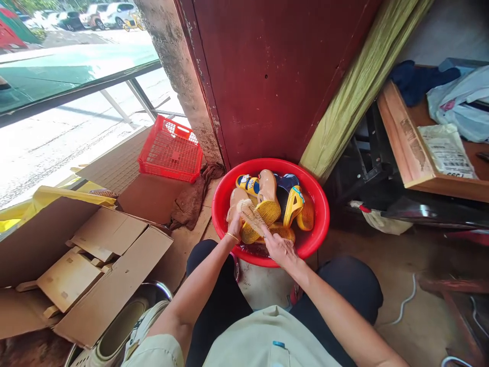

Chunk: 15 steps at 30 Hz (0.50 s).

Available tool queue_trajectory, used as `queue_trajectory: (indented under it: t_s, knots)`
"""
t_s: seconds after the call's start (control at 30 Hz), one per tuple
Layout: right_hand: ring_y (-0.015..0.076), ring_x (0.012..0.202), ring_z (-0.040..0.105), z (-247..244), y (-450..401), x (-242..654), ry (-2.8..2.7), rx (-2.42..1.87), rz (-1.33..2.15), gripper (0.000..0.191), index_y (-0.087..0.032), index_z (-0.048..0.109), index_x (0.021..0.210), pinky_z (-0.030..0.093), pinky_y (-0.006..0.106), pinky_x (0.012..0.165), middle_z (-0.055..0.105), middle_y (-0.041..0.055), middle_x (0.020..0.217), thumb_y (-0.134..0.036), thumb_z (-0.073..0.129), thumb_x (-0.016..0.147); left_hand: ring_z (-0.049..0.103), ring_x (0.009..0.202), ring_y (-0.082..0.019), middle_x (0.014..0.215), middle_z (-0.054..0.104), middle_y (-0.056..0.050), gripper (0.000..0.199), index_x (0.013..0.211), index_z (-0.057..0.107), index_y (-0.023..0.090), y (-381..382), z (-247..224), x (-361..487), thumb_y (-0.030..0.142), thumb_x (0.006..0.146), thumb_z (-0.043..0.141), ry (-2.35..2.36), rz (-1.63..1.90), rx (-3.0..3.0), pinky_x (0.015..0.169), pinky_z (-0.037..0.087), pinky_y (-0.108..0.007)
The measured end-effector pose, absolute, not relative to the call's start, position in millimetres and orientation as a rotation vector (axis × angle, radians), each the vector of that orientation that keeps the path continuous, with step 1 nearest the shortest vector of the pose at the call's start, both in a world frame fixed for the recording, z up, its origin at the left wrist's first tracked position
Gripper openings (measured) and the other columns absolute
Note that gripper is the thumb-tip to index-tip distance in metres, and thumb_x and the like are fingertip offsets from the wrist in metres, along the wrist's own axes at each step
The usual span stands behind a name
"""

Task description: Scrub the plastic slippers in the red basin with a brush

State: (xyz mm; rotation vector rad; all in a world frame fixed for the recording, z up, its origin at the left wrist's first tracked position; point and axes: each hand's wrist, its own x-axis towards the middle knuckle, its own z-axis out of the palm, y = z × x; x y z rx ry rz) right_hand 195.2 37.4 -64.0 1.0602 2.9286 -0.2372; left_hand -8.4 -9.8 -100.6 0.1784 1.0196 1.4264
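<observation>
A red basin [324,219] between my knees holds several shoes and some water. My right hand [281,251] is closed around the near end of a scrub brush [252,216], which slants across the shoes. My left hand [236,225] is at the basin's left side, by the brush's far end and a tan shoe [237,196]; its fingers look curled, but what they grip is partly hidden. Another tan shoe with a yellow sole [268,211] lies beyond the brush. A yellow slipper [294,204] and a dark blue shoe [287,182] sit to the right.
A red plastic crate [171,153] and a brown cloth [191,204] lie to the left. Nearer is an open cardboard box [126,270] with wooden pieces. Behind the basin stands a dark red door [267,92]. A wooden drawer [412,137] juts out at the right.
</observation>
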Motion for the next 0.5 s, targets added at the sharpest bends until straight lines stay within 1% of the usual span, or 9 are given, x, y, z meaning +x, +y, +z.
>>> queue_trajectory:
  t_s: [0.03, 0.1, 0.2, 0.3, 0.37, 0.4, 0.43, 0.47, 0.5]
  knots:
    - [0.0188, 0.073, 0.071, -63.5, 42.7, 196.8, 2.926, 1.100, -0.237, 0.058, -0.030, 0.023, 0.159, 0.051, 0.025, 0.064, 0.074, 0.0095, 0.094, -0.036, 0.036, 0.102, 0.071, 0.093, -0.030, 0.099, 0.074, -0.013, 0.080, 0.126, 0.062, 0.015, -9.6, -98.2, -9.6, 0.080, 0.082, 0.043, 1.016, 1.435, 0.118, 0.078, 0.057, -0.042]
    - [0.0193, 0.077, 0.070, -58.7, 63.3, 199.3, 2.884, 1.315, -0.229, 0.058, -0.026, 0.022, 0.159, 0.050, 0.025, 0.065, 0.074, 0.0106, 0.095, -0.033, 0.035, 0.103, 0.071, 0.091, -0.031, 0.098, 0.074, -0.015, 0.087, 0.122, 0.063, 0.012, -10.0, -92.5, -11.0, 0.084, 0.081, 0.035, 1.076, 1.457, 0.010, 0.077, 0.057, -0.042]
    - [0.0212, 0.080, 0.070, -51.0, 79.3, 198.2, 2.849, 1.484, -0.241, 0.057, -0.021, 0.025, 0.159, 0.050, 0.028, 0.066, 0.075, 0.0124, 0.095, -0.029, 0.033, 0.104, 0.071, 0.091, -0.031, 0.098, 0.073, -0.017, 0.089, 0.115, 0.065, 0.011, -11.1, -87.5, -11.8, 0.086, 0.080, 0.033, 1.097, 1.464, -0.063, 0.079, 0.057, -0.043]
    - [0.0219, 0.076, 0.070, -56.3, 45.4, 192.2, 2.931, 1.229, -0.295, 0.057, -0.028, 0.025, 0.159, 0.052, 0.030, 0.064, 0.074, 0.0110, 0.098, -0.034, 0.033, 0.103, 0.071, 0.092, -0.031, 0.097, 0.074, -0.016, 0.089, 0.111, 0.066, 0.012, -10.0, -90.7, -12.4, 0.087, 0.080, 0.030, 1.012, 1.525, -0.061, 0.083, 0.056, -0.043]
    - [0.0210, 0.070, 0.069, -64.6, 16.2, 189.0, 2.992, 0.915, -0.344, 0.054, -0.034, 0.028, 0.157, 0.052, 0.031, 0.061, 0.073, 0.0101, 0.099, -0.037, 0.032, 0.103, 0.071, 0.093, -0.031, 0.096, 0.074, -0.016, 0.092, 0.109, 0.067, 0.011, -8.6, -94.4, -13.1, 0.087, 0.081, 0.022, 0.961, 1.572, -0.056, 0.085, 0.056, -0.042]
    - [0.0206, 0.068, 0.069, -67.8, 8.4, 188.4, 2.999, 0.852, -0.360, 0.054, -0.036, 0.029, 0.157, 0.052, 0.031, 0.060, 0.073, 0.0096, 0.098, -0.037, 0.032, 0.103, 0.071, 0.092, -0.030, 0.095, 0.074, -0.016, 0.094, 0.109, 0.067, 0.011, -8.3, -95.6, -13.2, 0.087, 0.081, 0.019, 0.948, 1.590, -0.055, 0.085, 0.056, -0.042]
    - [0.0206, 0.067, 0.069, -69.5, 7.6, 188.7, 2.995, 0.876, -0.361, 0.054, -0.035, 0.029, 0.157, 0.052, 0.030, 0.060, 0.073, 0.0096, 0.097, -0.036, 0.032, 0.103, 0.071, 0.091, -0.030, 0.095, 0.074, -0.015, 0.094, 0.109, 0.067, 0.011, -8.5, -95.8, -13.1, 0.087, 0.082, 0.020, 0.938, 1.594, -0.052, 0.085, 0.056, -0.042]
    - [0.0210, 0.068, 0.069, -69.5, 14.1, 189.8, 2.981, 0.979, -0.346, 0.055, -0.033, 0.029, 0.157, 0.052, 0.030, 0.060, 0.073, 0.0098, 0.096, -0.035, 0.033, 0.103, 0.071, 0.091, -0.030, 0.095, 0.074, -0.015, 0.090, 0.111, 0.067, 0.011, -9.2, -95.1, -12.6, 0.085, 0.083, 0.024, 0.927, 1.583, -0.044, 0.085, 0.056, -0.042]
    - [0.0222, 0.070, 0.070, -67.9, 26.7, 191.6, 2.953, 1.152, -0.325, 0.055, -0.031, 0.030, 0.157, 0.052, 0.031, 0.061, 0.074, 0.0101, 0.095, -0.035, 0.035, 0.103, 0.071, 0.090, -0.030, 0.095, 0.074, -0.013, 0.082, 0.113, 0.066, 0.012, -10.5, -93.5, -11.7, 0.081, 0.085, 0.033, 0.912, 1.559, -0.031, 0.084, 0.056, -0.042]
